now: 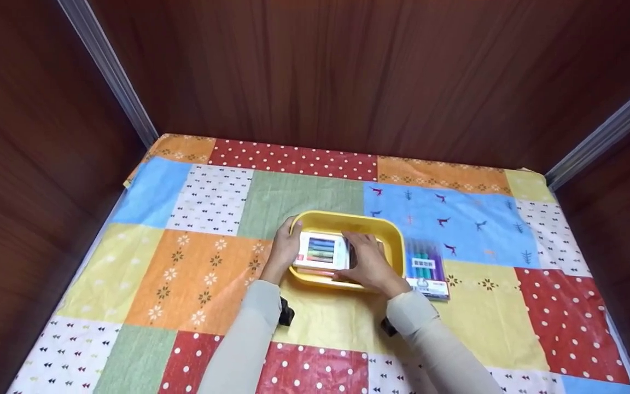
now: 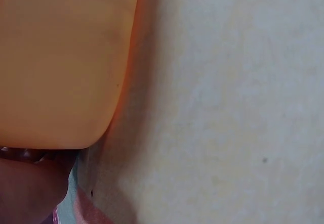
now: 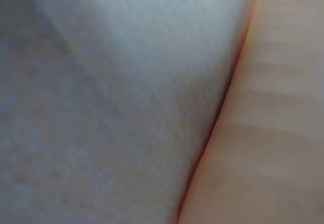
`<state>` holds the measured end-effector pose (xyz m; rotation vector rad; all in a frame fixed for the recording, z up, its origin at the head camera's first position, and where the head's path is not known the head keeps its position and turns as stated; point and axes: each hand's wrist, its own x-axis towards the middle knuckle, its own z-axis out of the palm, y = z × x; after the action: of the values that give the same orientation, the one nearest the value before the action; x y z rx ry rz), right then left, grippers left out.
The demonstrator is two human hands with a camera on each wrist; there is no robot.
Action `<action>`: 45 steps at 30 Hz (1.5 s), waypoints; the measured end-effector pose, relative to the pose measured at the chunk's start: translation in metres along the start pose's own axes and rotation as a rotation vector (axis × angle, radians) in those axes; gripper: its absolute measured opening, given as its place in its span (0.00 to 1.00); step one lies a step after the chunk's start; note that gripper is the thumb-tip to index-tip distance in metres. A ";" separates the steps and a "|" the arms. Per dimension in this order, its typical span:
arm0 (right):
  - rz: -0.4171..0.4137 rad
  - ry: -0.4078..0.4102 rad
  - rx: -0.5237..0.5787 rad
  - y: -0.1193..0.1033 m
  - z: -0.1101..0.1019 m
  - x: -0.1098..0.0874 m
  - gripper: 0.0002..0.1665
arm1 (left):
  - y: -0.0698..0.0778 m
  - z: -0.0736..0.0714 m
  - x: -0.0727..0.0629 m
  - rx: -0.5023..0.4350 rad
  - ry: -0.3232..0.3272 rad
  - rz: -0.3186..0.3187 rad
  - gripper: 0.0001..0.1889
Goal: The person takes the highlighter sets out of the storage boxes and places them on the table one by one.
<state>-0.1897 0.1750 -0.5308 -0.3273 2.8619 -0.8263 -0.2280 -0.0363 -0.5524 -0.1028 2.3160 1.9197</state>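
Note:
A yellow plastic tub [image 1: 342, 216] stands on the patchwork cloth. My left hand [image 1: 284, 249] grips its left rim, thumb over the inner side; the left wrist view shows the tub's outer wall [image 2: 61, 72] with part of the hand below it. Inside lies a white crayon box [image 1: 321, 251] with coloured sticks on its face. Reaching over the tub's front rim, my right hand [image 1: 368, 261] has its thumb and fingers around the box's right end, and it hides much of the tub's right part. In the right wrist view only the tub's wall [image 3: 273, 123] and cloth show.
A clear pack of pens [image 1: 427, 271], green and purple, lies against the tub's right side. The patchwork cloth [image 1: 200, 279] covers the table. Dark wood panels [image 1: 315, 71] rise behind it and at both sides.

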 end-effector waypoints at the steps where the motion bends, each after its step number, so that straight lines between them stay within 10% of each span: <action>1: -0.005 0.004 -0.001 0.000 0.000 0.000 0.58 | 0.000 0.001 0.001 0.001 0.001 0.001 0.22; 45: -0.017 0.169 0.052 0.011 -0.020 -0.020 0.49 | 0.000 0.001 0.001 0.015 0.010 0.017 0.20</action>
<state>-0.1758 0.1994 -0.5181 -0.2889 2.9888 -0.9739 -0.2291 -0.0357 -0.5522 -0.0916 2.3454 1.9135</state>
